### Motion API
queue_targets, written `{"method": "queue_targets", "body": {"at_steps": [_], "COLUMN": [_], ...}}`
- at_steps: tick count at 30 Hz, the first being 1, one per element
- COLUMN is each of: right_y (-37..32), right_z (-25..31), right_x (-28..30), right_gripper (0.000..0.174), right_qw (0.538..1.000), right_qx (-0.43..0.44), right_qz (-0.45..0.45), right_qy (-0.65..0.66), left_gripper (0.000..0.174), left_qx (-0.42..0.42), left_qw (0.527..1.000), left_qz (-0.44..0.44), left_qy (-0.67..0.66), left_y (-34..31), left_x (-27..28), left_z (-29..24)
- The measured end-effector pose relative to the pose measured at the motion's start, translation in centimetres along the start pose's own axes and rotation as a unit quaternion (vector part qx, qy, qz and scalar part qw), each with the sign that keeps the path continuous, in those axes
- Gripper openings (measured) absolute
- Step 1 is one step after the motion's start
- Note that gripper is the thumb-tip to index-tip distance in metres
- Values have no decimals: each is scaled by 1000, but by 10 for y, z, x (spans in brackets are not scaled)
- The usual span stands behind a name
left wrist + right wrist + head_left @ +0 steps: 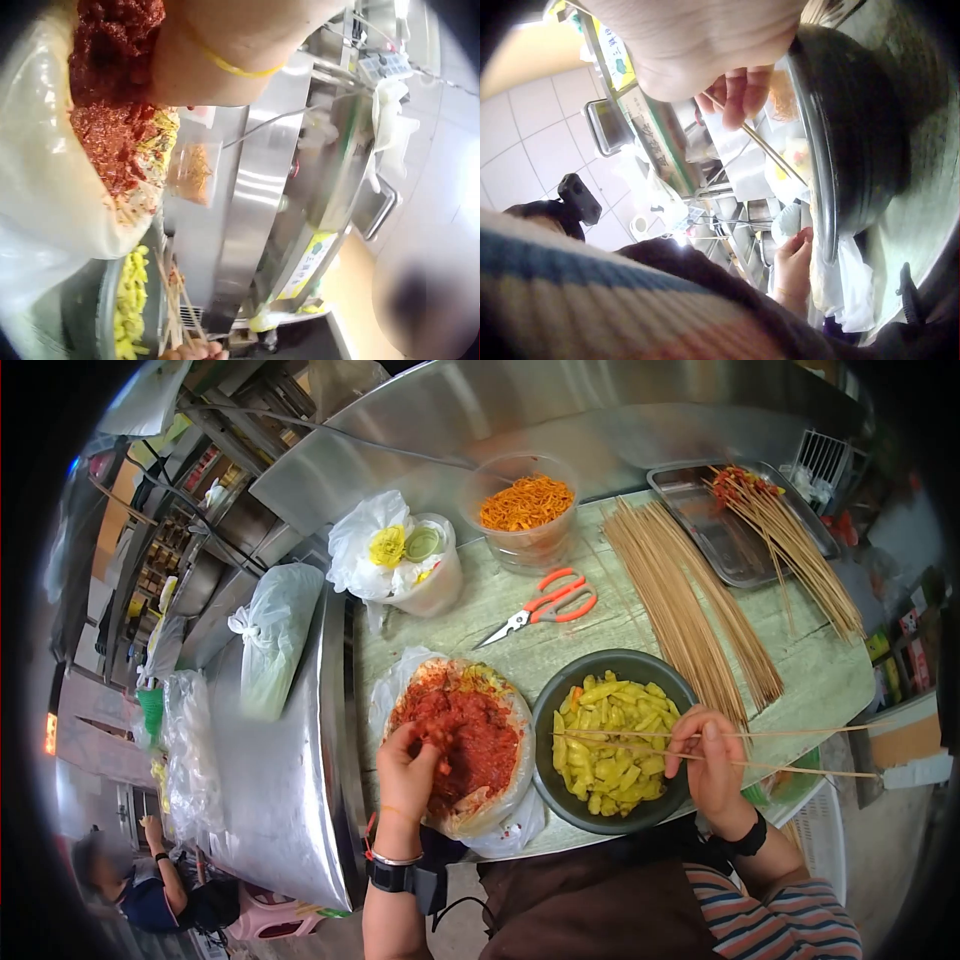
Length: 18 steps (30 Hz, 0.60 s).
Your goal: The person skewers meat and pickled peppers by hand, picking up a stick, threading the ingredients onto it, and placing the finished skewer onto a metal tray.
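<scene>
My left hand (pixel 405 775) is at the left side of a bag-lined container (pixel 515 770) of red, meat-like mixture (pixel 485 745), its fingertips pinching a bit of it. In the left wrist view the fingertips are hidden and the mixture (pixel 112 142) lies beside the hand. My right hand (pixel 710 765) grips two thin wooden skewers (pixel 820 770), which point left over a dark bowl (pixel 545 705) of yellow-green peppers (pixel 610 745). The skewers (pixel 772 154) also show under the curled fingers of my right hand (pixel 739 90) in the right wrist view.
Orange-handled scissors (pixel 545 608) lie behind the bowls. Farther back stand a tub of orange shreds (pixel 525 505) and a white tub (pixel 445 575). Loose skewers (pixel 690 610) and a metal tray (pixel 690 530) with filled skewers are at right. A person (pixel 150 890) is at far left.
</scene>
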State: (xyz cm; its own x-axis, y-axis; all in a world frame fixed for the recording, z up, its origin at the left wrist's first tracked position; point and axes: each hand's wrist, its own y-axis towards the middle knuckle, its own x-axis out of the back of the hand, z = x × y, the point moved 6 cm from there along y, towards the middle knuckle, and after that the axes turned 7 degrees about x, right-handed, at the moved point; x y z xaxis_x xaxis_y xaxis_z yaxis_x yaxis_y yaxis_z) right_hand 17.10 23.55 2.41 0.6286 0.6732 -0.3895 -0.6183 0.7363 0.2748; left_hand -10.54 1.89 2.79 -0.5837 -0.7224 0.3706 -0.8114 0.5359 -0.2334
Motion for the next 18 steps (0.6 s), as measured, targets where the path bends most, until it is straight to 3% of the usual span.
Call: {"method": "queue_targets", "body": {"at_steps": [1,2,4,8,12,15,18], "right_y": [0,0,0,-1,1,12,19], "right_z": [-1,-1,-1,-1,4,33,65], "right_x": [0,1,-1,-2,3,13,25], "right_gripper": [31,31,31,32,33,33,33], "right_qw": [1000,1000,1000,1000,1000,999,995], "right_qx": [0,2,4,2,-11,26,31], "right_qz": [2,1,2,5,-3,-4,9], "right_qy": [3,1,-2,-12,9,-30,-94], "left_gripper": [14,14,18,22,11,26,29], "left_qx": [34,34,77,35,43,34,-6], "left_qw": [987,987,938,931,930,933,940], "left_qz": [30,27,27,28,-10,31,59], "left_qy": [-154,-152,-337,-361,-366,-357,-335], "left_y": [-2,-6,-14,-17,-33,-48,-48], "left_x": [0,1,-2,-6,-25,-38,-50], "left_z": [3,2,5,19,9,-3,-6]}}
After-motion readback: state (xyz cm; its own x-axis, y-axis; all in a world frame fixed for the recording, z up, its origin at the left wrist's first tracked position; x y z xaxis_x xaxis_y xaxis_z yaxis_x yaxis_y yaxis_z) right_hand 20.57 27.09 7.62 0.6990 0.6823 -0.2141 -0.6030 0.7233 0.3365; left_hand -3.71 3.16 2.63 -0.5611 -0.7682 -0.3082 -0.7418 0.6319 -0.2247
